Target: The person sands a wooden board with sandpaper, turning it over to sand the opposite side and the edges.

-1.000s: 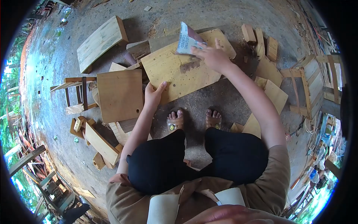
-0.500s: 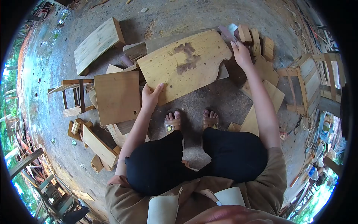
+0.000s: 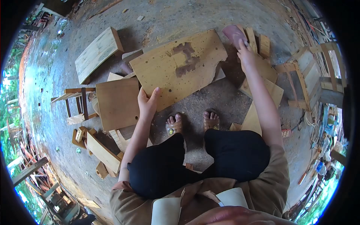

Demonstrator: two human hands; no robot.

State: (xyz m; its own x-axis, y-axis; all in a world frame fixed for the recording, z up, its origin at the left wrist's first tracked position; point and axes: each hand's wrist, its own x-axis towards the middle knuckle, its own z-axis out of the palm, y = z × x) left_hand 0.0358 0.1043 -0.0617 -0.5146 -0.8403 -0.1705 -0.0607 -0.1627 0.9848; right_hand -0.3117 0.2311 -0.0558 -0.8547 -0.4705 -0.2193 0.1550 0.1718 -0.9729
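Note:
A flat wooden board with a dark stain, scattered spots and a broken right end lies tilted across the middle. My left hand is closed on its lower left edge, the thumb on top. Off the board's right end, my right hand grips a reddish-brown piece of sandpaper, held apart from the board. More wood lies partly hidden beneath the board.
A square-topped wooden piece stands to the left. A box-like plank piece lies farther back. Wood blocks are at the right, near a wooden frame. My feet are close below the board.
My right hand has drawn the sandpaper slightly up and away from the board's right end, and its reddish face now shows. The board appears a little farther left, my left hand still on it.

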